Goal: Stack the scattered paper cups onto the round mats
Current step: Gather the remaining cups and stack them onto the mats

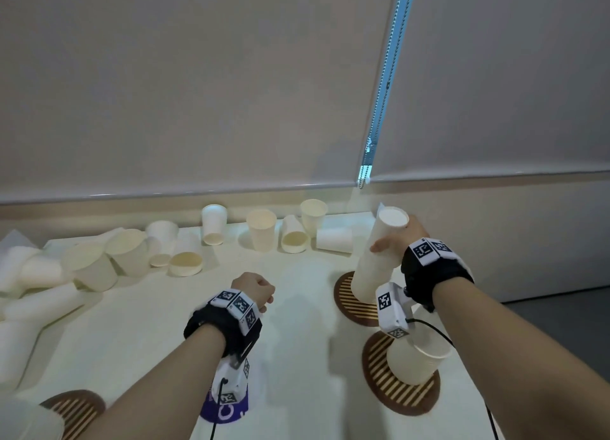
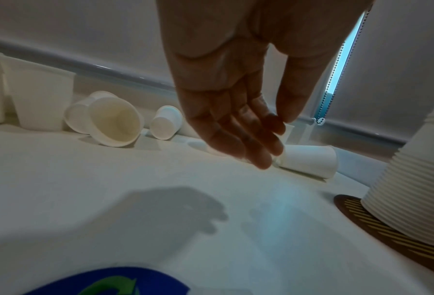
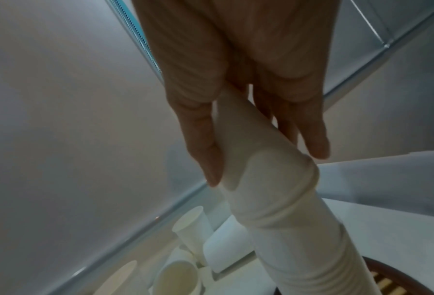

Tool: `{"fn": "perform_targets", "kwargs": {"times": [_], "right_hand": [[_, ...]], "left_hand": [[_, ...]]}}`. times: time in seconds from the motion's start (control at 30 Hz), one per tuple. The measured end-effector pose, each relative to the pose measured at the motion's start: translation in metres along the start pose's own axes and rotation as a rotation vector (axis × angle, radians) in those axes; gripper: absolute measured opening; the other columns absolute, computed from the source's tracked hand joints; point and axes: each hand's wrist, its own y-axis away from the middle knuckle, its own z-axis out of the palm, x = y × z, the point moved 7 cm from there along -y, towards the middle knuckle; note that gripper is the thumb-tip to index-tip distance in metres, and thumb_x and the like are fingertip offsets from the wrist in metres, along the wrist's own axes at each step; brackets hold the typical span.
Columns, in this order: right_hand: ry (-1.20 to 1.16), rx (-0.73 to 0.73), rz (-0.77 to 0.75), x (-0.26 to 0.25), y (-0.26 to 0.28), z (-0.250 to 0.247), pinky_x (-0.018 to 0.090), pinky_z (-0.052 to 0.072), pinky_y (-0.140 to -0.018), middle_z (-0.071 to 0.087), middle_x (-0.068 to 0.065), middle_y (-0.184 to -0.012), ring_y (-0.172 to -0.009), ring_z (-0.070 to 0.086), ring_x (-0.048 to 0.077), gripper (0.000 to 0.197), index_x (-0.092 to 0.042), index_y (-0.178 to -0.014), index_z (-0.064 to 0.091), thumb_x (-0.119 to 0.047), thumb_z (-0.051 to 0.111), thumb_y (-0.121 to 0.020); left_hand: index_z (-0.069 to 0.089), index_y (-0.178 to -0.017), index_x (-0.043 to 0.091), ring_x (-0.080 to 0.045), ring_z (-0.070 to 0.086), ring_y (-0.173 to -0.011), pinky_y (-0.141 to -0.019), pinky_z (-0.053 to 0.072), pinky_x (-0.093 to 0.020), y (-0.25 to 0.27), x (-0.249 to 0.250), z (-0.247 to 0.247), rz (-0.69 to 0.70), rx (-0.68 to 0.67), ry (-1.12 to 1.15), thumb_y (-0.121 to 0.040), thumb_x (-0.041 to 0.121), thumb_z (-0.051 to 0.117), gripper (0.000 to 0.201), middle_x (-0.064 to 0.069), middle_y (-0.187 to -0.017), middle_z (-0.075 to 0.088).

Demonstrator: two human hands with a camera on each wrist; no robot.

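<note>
Beige roller blinds (image 1: 198, 86) fill the background, with a bead chain (image 1: 386, 86) hanging in the bright gap between 2 of them. Below them lies the pale cream surface (image 1: 158, 324), which carries everything else.

Along its far edge and left side sit the scattered white paper cups (image 1: 260, 230), some upright, some tipped on their sides, several nested into lying rows at the far left.

At the right, a tall stack of white paper cups (image 1: 373, 261) stands mouth-down and tilted on the far round brown slatted mat (image 1: 346, 302). Nearer the person, a short stack of white paper cups (image 1: 417, 362) lies tilted on a second round brown slatted mat (image 1: 396, 390). A third brown slatted mat (image 1: 76, 410) shows at the lower left edge, and a round blue sticker (image 1: 224, 413) lies on the surface beneath the left wrist.

The right hand (image 1: 401, 238) grasps the top of the tall stack, its fingers (image 3: 314, 139) and thumb closed around the uppermost cup. The left hand (image 1: 255, 291) hovers above the middle of the surface, holding nothing; in the left wrist view its fingers (image 2: 251, 145) are loosely extended and slightly curved, pointing toward a white cup lying on its side (image 2: 309, 162).
</note>
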Motion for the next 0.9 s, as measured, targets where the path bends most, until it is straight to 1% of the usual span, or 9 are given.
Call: {"fn": "perform_targets", "kwargs": {"times": [0.13, 0.23, 0.37, 0.5, 0.6, 0.67, 0.73, 0.83, 0.9], "right_hand": [[0.078, -0.057, 0.112, 0.013, 0.002, 0.001, 0.040, 0.049, -0.081, 0.058, 0.013, -0.109, -0.094, 0.055, 0.034, 0.080, -0.016, -0.130, 0.046, -0.010, 0.083, -0.059], [0.069, -0.018, 0.232, 0.013, 0.016, -0.012, 0.047, 0.050, -0.083, 0.050, 0.019, -0.122, -0.107, 0.053, 0.042, 0.093, -0.010, -0.132, 0.032, -0.018, 0.086, -0.056], [0.105, 0.137, 0.063, -0.031, 0.032, -0.028, 0.050, 0.040, -0.102, 0.030, 0.020, -0.140, -0.126, 0.040, 0.041, 0.096, -0.009, -0.139, 0.023, -0.016, 0.084, -0.064], [0.021, 0.176, -0.253, -0.085, 0.065, -0.015, 0.043, 0.035, -0.108, 0.031, 0.014, -0.142, -0.132, 0.035, 0.031, 0.085, -0.012, -0.140, 0.029, -0.012, 0.078, -0.070], [0.003, 0.100, -0.451, -0.114, 0.106, 0.013, 0.032, 0.036, -0.102, 0.039, 0.010, -0.137, -0.127, 0.040, 0.026, 0.068, -0.013, -0.134, 0.039, -0.011, 0.071, -0.074], [0.002, 0.000, -0.522, -0.120, 0.132, 0.038, 0.023, 0.033, -0.092, 0.045, 0.009, -0.134, -0.124, 0.043, 0.022, 0.057, -0.013, -0.129, 0.047, -0.011, 0.069, -0.076], [-0.006, -0.116, -0.539, -0.118, 0.156, 0.063, 0.019, 0.032, -0.087, 0.051, 0.008, -0.131, -0.121, 0.048, 0.020, 0.049, -0.011, -0.124, 0.053, -0.012, 0.068, -0.077], [-0.005, -0.287, -0.495, -0.103, 0.184, 0.100, 0.020, 0.035, -0.083, 0.059, 0.007, -0.124, -0.107, 0.054, 0.018, 0.040, -0.010, -0.118, 0.059, -0.012, 0.068, -0.079], [-0.002, -0.396, -0.452, -0.088, 0.202, 0.124, 0.023, 0.039, -0.083, 0.061, 0.008, -0.120, -0.097, 0.054, 0.016, 0.034, -0.009, -0.112, 0.063, -0.012, 0.069, -0.079]], "left_hand": [[0.059, -0.076, 0.010, -0.021, 0.056, -0.063, -0.046, 0.039, -0.018, 0.000, -0.002, -0.004, 0.018, -0.008, 0.006, -0.088, 0.012, 0.053, 0.014, -0.006, -0.078, 0.066], [0.057, -0.072, 0.014, -0.022, 0.059, -0.067, -0.048, 0.040, -0.018, -0.002, -0.001, -0.009, 0.041, -0.016, -0.024, -0.089, 0.013, 0.054, 0.018, -0.006, -0.083, 0.068], [0.057, -0.069, 0.015, -0.018, 0.060, -0.063, -0.044, 0.037, -0.018, 0.002, 0.002, -0.023, 0.067, 0.027, -0.066, -0.087, 0.013, 0.055, 0.018, -0.005, -0.083, 0.068], [0.059, -0.071, 0.014, -0.015, 0.059, -0.058, -0.041, 0.036, -0.016, 0.022, -0.003, -0.035, 0.075, 0.054, -0.065, -0.084, 0.011, 0.057, 0.013, -0.006, -0.082, 0.069], [0.061, -0.072, 0.012, -0.022, 0.062, -0.062, -0.046, 0.041, -0.017, 0.043, -0.012, -0.054, 0.077, 0.110, -0.085, -0.082, 0.010, 0.059, 0.010, -0.012, -0.086, 0.072], [0.065, -0.078, 0.010, -0.025, 0.065, -0.069, -0.060, 0.049, -0.024, 0.058, -0.017, -0.075, 0.079, 0.178, -0.115, -0.081, 0.010, 0.060, 0.005, -0.013, -0.090, 0.072], [0.068, -0.085, 0.008, -0.026, 0.065, -0.077, -0.070, 0.052, -0.029, 0.076, -0.022, -0.101, 0.074, 0.258, -0.187, -0.081, 0.011, 0.061, 0.009, -0.011, -0.093, 0.072], [0.068, -0.089, 0.008, -0.026, 0.063, -0.086, -0.072, 0.049, -0.029, 0.103, -0.025, -0.148, 0.074, 0.382, -0.347, -0.082, 0.010, 0.060, 0.011, -0.010, -0.095, 0.070], [0.068, -0.093, 0.007, -0.029, 0.063, -0.092, -0.074, 0.049, -0.031, 0.117, -0.032, -0.182, 0.017, 0.451, -0.495, -0.081, 0.011, 0.058, 0.016, -0.011, -0.097, 0.069]]}}
